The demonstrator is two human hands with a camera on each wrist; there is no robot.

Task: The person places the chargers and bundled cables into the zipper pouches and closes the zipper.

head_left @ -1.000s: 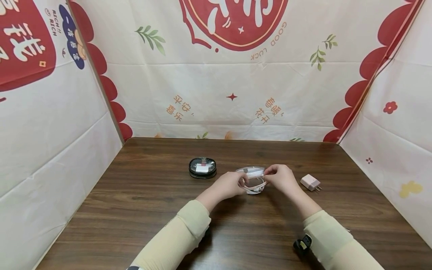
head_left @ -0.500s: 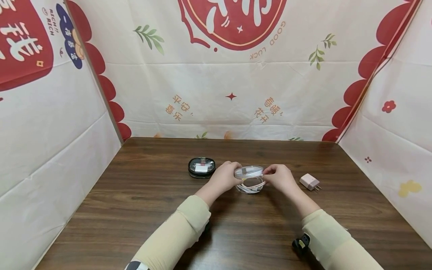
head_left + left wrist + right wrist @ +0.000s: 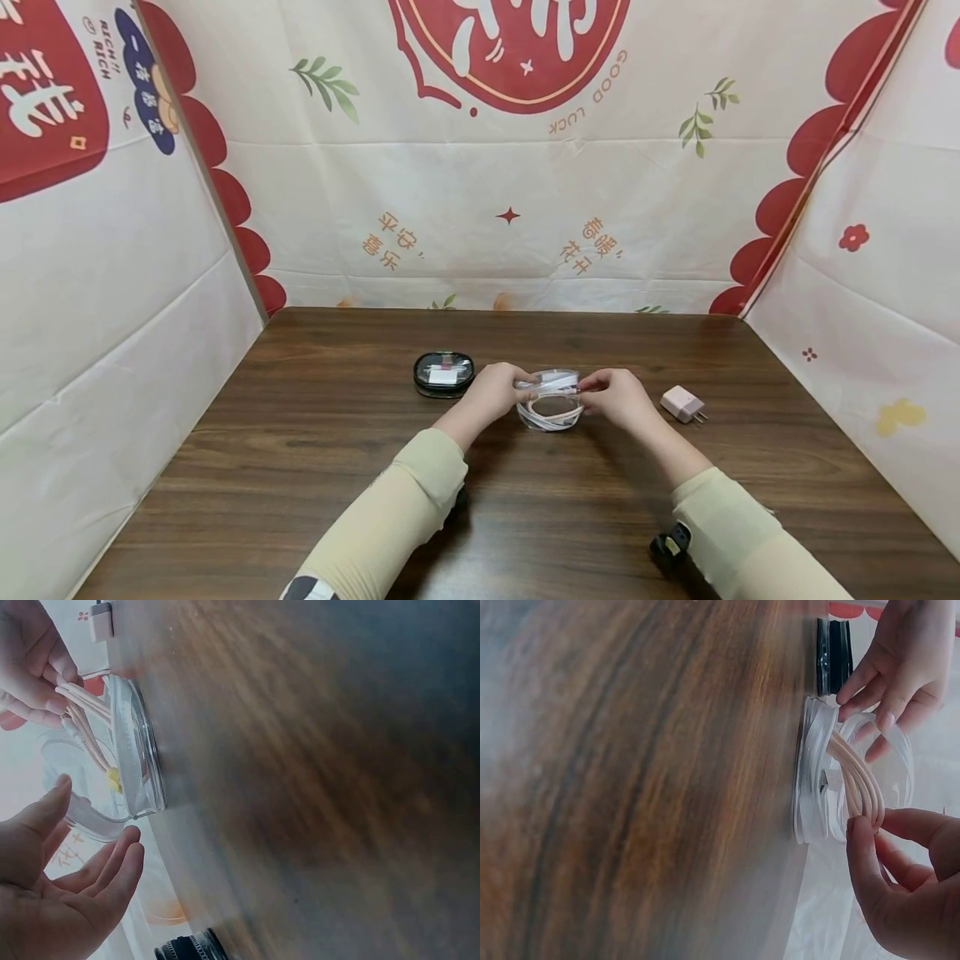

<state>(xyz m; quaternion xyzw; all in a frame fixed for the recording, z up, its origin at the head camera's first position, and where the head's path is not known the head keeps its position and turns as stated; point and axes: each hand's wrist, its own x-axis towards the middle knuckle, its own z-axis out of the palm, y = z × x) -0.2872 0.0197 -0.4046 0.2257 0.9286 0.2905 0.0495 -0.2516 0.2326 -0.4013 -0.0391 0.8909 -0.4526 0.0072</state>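
Note:
A clear oval zip pouch (image 3: 558, 379) stands on the table with its lid raised, its base showing in the right wrist view as a transparent rim (image 3: 810, 802). Partly inside it is a coiled pale pink cable (image 3: 864, 780), with a yellow piece (image 3: 113, 780) seen against it in the left wrist view. My right hand (image 3: 617, 396) pinches the coil between thumb and fingers at the pouch's right side. At the left side, my left hand (image 3: 491, 396) holds the lid, thumb on one side and fingers on the other.
A black-trimmed oval case (image 3: 443, 374) with white things inside lies left of my left hand. A pink plug charger (image 3: 682, 404) with metal prongs lies to the right. Printed cloth walls (image 3: 420, 183) enclose the wooden table (image 3: 300, 467) at the back and sides.
My left hand has shifted from the front of the coil up to the lid's left edge. The lid dipped, then tilted back up. The right hand keeps its pinch on the cable.

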